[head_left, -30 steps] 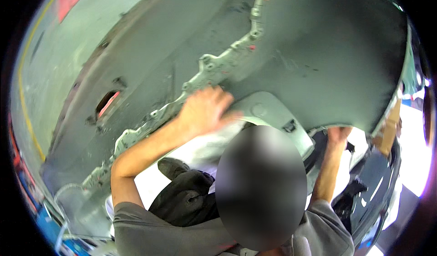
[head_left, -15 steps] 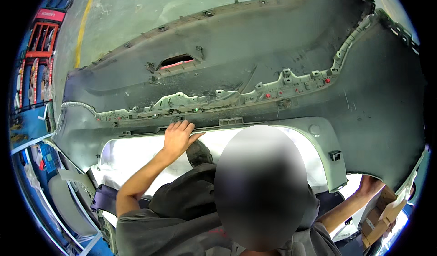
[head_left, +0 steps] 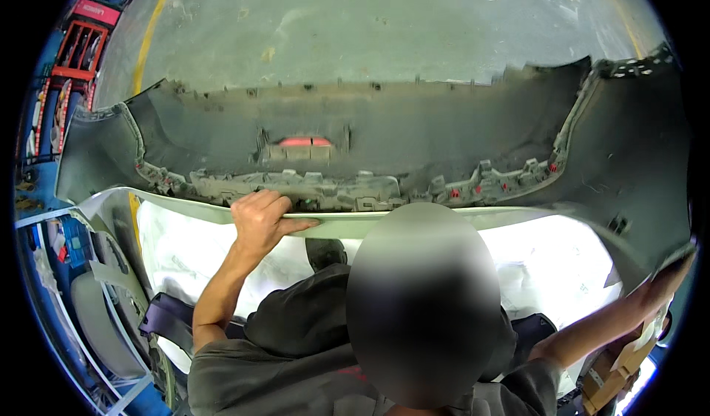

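A large dark car bumper (head_left: 414,135) spans the view in front of me, its inner side with clips and brackets facing up. A pale strip (head_left: 518,215) forms its near edge. My left hand (head_left: 259,220) is closed over this edge left of the middle, fingers on the far side and thumb along the near side. At the bumper's right end, my right hand (head_left: 671,269) is closed on the rim; its fingertips are mostly hidden. A slot showing red (head_left: 305,142) lies in the bumper's far wall.
Below the bumper is a bright white surface (head_left: 192,249), with a dark shoe (head_left: 325,255) beside it. Blue shelving with red racks (head_left: 80,50) stands at the left. A cardboard box (head_left: 610,375) is at the lower right. Green floor (head_left: 310,24) with yellow lines stretches beyond.
The bumper has tilted, its far edge coming nearer and its near edge changing outline. My left hand has shifted left along the edge. My right hand has moved outward and up to the bumper's right end.
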Tool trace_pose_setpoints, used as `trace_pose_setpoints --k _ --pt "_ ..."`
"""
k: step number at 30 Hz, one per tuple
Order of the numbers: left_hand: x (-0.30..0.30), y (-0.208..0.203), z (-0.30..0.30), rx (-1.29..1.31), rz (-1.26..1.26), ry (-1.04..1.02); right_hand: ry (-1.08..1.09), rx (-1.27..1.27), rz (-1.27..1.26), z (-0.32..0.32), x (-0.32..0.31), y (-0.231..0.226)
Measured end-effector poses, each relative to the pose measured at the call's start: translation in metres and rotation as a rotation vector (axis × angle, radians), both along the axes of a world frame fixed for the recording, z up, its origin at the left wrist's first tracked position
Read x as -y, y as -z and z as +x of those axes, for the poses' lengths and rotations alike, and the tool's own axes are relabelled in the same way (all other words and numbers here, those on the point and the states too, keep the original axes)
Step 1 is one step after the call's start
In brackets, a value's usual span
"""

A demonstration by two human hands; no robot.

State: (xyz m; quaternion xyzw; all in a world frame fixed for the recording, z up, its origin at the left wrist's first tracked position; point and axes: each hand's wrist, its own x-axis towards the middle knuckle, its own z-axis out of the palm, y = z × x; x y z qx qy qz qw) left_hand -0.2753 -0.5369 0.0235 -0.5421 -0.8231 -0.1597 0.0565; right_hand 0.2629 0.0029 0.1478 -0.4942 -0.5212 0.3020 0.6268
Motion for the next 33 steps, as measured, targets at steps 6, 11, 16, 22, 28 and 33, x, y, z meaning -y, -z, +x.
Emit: trace_pose_setpoints --k 6,11,16,22,28,33 --pt "-0.066 -0.066 -0.028 0.187 -0.001 -0.056 -0.273 -0.039 0.046 -0.136 -0.081 -0.022" --pt "-0.127 -0.116 -0.137 0.384 -0.163 -0.274 -0.429 -0.141 0.118 -0.230 -0.117 -0.056" --pt "-0.179 -0.134 -0.249 0.185 -0.058 -0.393 -0.558 -0.314 0.106 -0.289 -0.101 0.008" --pt "-0.203 -0.139 -0.309 0.197 -0.030 -0.373 -0.514 -0.232 -0.318 -0.292 -0.025 0.123" --pt "-0.216 -0.141 -0.298 0.206 -0.078 -0.370 -0.527 -0.278 -0.621 -0.279 0.033 0.240" --pt "-0.184 -0.150 -0.347 0.331 -0.244 -0.439 -0.563 -0.357 -0.734 -0.285 0.073 0.273"
